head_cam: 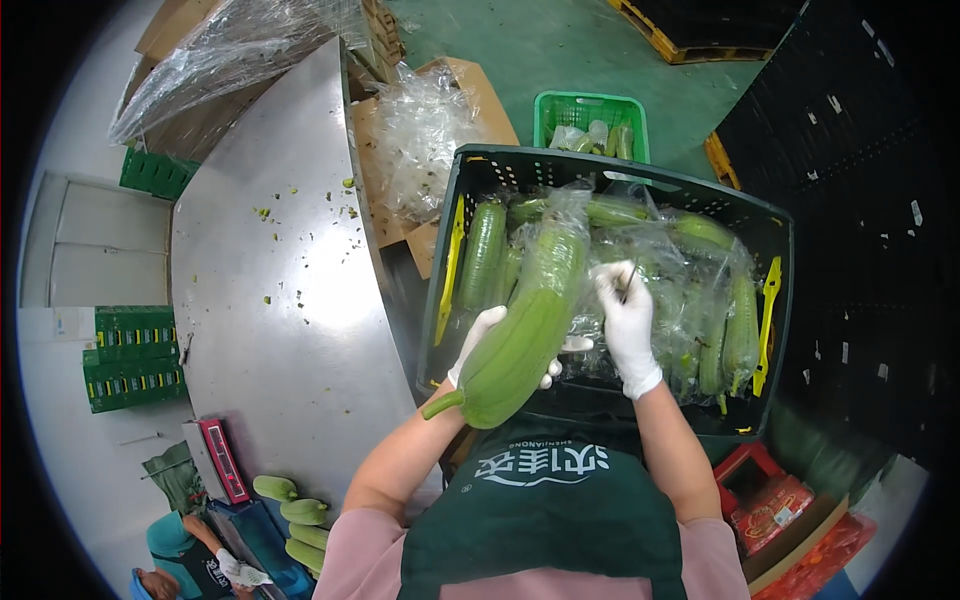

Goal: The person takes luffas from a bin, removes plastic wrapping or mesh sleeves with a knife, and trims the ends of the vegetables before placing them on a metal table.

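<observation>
My gloved left hand [480,337] holds a large green loofah gourd [517,345] from beneath; clear plastic film [566,217] covers its upper end, while the stem end is bare. To the right, my gloved right hand [628,322] pinches a small, thin dark tool [628,281], too small to identify. Both hands are over a dark green plastic crate [780,315] with yellow handles. Inside lie several loofah gourds [484,251], many in clear plastic bags.
A steel table [292,315] with green scraps stands at left. Beyond the crate are a cardboard box of plastic film [427,135] and a green basket [540,120]. A co-worker [180,555] and loose gourds [304,512] are at lower left. Red boxes [776,510] stand at lower right.
</observation>
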Motion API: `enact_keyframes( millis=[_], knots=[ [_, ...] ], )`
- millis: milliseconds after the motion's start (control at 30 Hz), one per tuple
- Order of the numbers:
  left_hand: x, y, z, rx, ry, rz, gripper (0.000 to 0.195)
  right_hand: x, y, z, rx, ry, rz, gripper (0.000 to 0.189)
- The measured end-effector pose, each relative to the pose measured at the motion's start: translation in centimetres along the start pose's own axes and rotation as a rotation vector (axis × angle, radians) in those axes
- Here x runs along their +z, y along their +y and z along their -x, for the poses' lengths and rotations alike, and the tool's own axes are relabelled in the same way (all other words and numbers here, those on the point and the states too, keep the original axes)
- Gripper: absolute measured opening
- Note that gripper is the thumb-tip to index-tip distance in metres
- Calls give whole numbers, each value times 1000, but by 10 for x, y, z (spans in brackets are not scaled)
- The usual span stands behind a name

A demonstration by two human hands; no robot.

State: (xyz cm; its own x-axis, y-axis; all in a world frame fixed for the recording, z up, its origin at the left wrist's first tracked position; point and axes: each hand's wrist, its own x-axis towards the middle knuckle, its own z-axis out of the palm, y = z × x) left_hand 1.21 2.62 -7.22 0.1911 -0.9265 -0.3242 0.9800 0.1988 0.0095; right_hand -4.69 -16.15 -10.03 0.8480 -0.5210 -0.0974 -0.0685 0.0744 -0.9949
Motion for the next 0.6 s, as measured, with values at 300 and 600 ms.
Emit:
enact_keyframes(
  millis=[300,600],
  knots=[
    [35,15,31,-169,208,-215,65,-6,3,-40,-107,75,53,8],
    [44,30,84,-77,528,-1014,74,-118,5,-95,-270,347,624,14]
  ],
)
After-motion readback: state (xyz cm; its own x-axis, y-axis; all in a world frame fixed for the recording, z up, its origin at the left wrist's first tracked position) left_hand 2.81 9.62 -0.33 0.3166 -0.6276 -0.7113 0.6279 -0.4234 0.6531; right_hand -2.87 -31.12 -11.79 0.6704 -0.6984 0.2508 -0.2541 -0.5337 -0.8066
